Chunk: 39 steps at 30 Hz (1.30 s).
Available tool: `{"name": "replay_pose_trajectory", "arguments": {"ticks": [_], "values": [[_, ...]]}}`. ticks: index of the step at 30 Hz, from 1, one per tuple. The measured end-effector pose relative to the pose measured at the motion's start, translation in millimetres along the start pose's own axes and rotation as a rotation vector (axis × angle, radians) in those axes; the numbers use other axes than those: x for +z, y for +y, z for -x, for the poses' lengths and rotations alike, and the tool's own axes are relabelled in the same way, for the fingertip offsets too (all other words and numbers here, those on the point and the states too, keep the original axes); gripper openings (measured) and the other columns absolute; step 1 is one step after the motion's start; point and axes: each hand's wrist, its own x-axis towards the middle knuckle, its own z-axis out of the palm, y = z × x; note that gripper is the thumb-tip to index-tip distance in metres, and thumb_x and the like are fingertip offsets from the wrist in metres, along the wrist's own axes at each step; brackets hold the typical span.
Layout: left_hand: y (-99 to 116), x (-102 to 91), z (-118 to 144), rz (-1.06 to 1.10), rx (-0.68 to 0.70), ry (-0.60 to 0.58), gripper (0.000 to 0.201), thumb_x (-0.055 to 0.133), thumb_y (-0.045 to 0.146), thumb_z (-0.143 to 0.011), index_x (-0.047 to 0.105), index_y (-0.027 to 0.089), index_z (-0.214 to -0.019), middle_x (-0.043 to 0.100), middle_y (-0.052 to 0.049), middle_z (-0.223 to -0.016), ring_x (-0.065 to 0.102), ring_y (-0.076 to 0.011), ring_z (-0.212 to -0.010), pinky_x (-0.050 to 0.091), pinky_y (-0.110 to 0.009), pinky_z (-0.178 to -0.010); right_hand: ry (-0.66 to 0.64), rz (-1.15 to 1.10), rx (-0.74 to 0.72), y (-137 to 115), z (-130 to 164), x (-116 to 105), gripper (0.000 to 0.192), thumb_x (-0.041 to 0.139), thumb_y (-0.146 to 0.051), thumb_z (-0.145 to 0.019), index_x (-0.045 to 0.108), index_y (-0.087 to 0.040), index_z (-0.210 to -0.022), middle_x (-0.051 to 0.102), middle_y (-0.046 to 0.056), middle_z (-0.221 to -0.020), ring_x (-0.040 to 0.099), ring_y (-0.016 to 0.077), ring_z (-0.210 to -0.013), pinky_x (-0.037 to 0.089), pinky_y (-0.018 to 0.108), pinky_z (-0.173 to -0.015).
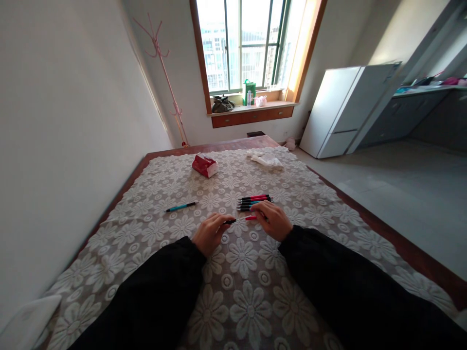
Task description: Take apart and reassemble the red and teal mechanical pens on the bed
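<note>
My left hand [210,233] pinches the black end piece [229,221] of a pen between thumb and fingers. In my right hand [272,221] is the pen's red barrel [251,218], gripped from above. A thin pale refill [241,218] spans the gap between the two pieces. Just behind the right hand lies a row of several click pens [251,199], black with red or blue barrels, partly covered by that hand. A single blue-and-black pen [181,207] lies apart, to the left beyond my left hand.
A white lace tablecloth [242,257] with flower patterns covers the wooden table [241,143]. Toward the far end lie a red tissue pack [204,165] and a crumpled white plastic bag [268,161]. A wall runs along the left; a white refrigerator [339,109] stands at the back right.
</note>
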Motion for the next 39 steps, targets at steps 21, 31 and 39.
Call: {"name": "replay_pose_trajectory", "arguments": {"ticks": [21,31,39], "values": [[1,-1.3,0,-0.126,-0.056,-0.019,0.021,0.054,0.014,-0.096,0.066,0.024,-0.11,0.071,-0.003,-0.103,0.066,-0.0194,-0.096,0.052,-0.033,-0.085,-0.206,0.141,-0.092,1,4,12,0.006,0.068,-0.02,-0.089,0.069,-0.021,-0.095,0.065,0.008,-0.12,0.053,0.0264,-0.113,0.048,0.045,-0.098],[-5,2.6,2,-0.186,-0.078,-0.027,0.022,0.057,0.013,-0.094,0.065,0.025,-0.11,0.072,-0.003,-0.104,0.067,-0.0202,-0.097,0.052,-0.035,-0.085,-0.034,0.049,-0.006,-1,2,6,0.011,0.053,-0.024,-0.098,0.063,-0.02,-0.093,0.066,0.007,-0.089,0.059,0.02,-0.086,0.048,0.034,-0.081],[-4,1.0,1,-0.183,-0.069,-0.031,0.022,0.057,0.014,-0.093,0.065,0.025,-0.109,0.072,-0.003,-0.104,0.067,-0.0208,-0.097,0.052,-0.036,-0.086,-0.056,0.03,-0.071,-4,3,8,0.011,0.052,-0.023,-0.098,0.06,-0.021,-0.092,0.066,0.006,-0.083,0.058,0.0202,-0.083,0.047,0.033,-0.077]]}}
